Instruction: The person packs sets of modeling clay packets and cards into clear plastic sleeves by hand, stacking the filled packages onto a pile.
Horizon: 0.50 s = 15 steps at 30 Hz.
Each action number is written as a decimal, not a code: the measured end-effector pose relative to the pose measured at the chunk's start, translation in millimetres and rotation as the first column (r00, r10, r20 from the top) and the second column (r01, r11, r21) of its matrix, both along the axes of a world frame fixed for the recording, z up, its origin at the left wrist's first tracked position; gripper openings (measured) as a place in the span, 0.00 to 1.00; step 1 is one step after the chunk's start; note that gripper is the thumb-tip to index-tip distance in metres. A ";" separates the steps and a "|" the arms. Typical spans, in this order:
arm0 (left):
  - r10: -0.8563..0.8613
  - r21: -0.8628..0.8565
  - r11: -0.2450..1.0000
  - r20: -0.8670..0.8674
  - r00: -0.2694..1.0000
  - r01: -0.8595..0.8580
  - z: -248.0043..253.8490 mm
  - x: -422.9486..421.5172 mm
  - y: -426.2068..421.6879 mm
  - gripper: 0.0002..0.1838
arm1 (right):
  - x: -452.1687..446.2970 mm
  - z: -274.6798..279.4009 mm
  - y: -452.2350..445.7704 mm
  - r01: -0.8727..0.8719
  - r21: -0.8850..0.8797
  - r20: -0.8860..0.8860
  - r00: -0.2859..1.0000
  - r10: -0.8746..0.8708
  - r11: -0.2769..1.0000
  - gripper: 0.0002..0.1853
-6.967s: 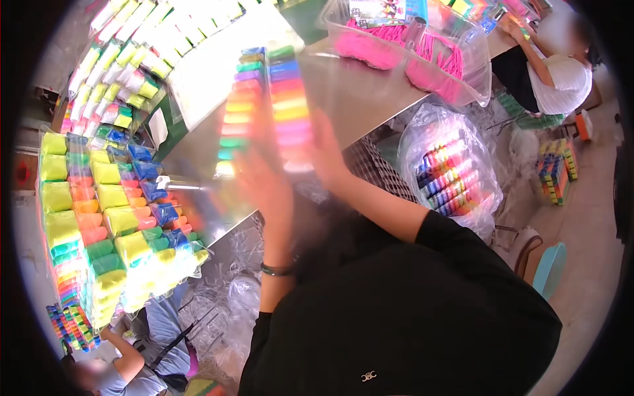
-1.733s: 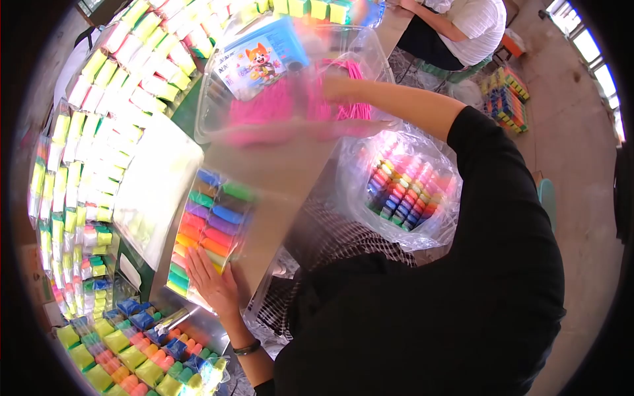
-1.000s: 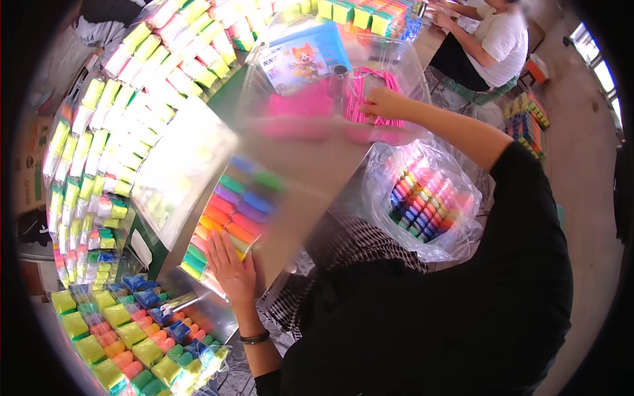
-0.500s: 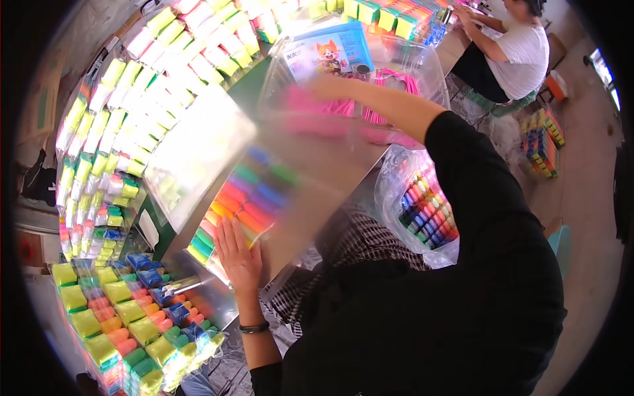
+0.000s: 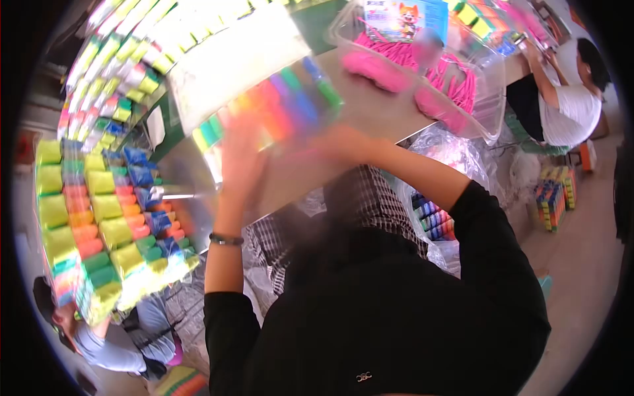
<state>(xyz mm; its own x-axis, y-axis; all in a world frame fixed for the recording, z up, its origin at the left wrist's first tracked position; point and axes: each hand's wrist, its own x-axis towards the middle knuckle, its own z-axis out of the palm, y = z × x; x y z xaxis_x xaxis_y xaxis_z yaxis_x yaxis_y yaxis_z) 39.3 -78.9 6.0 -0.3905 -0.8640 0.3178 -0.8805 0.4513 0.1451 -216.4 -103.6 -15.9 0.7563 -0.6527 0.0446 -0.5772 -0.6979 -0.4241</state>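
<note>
A pack of bright multicoloured rolls (image 5: 290, 99) lies on the table in front of me, against a glaring white panel (image 5: 241, 63). My left hand (image 5: 243, 155) is at the near left end of the pack; motion smears its fingers. Just below the pack's right part is my right hand (image 5: 342, 144), also blurred, with a faint pink smear beside its fingers. What that hand holds, if anything, I cannot make out. Beyond it stands a clear plastic tub (image 5: 492, 127) with bundles of thin pink pieces (image 5: 376, 71) and a blue card with a cartoon fox (image 5: 426, 23).
Stacked packs of coloured rolls (image 5: 102, 211) crowd the left side. A clear bag of rolls (image 5: 432, 218) sits below the table edge at right. A person in white (image 5: 571, 115) works at the far right; another person (image 5: 109, 346) is at lower left.
My right hand has come back from the tub to the near side of the pack. The left hand stays by the pack, now blurred. The view has shifted, showing another person at lower left.
</note>
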 end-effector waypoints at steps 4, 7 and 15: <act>-0.037 -0.048 0.998 0.058 0.998 0.040 1.7 5.1 -3.9 0.43 | 10.6 16.7 -2.6 0.129 0.097 -0.168 0.979 -0.112 0.987 0.14; -0.032 -0.068 0.997 0.028 0.999 0.034 -2.1 4.3 -4.0 0.43 | 14.9 -6.3 3.1 -0.082 -0.046 -0.053 0.995 0.080 0.996 0.17; -0.024 -0.058 0.998 0.022 0.999 0.025 -4.7 6.5 -5.9 0.43 | 66.0 -20.2 10.1 0.039 -0.329 0.170 0.985 0.019 0.944 0.06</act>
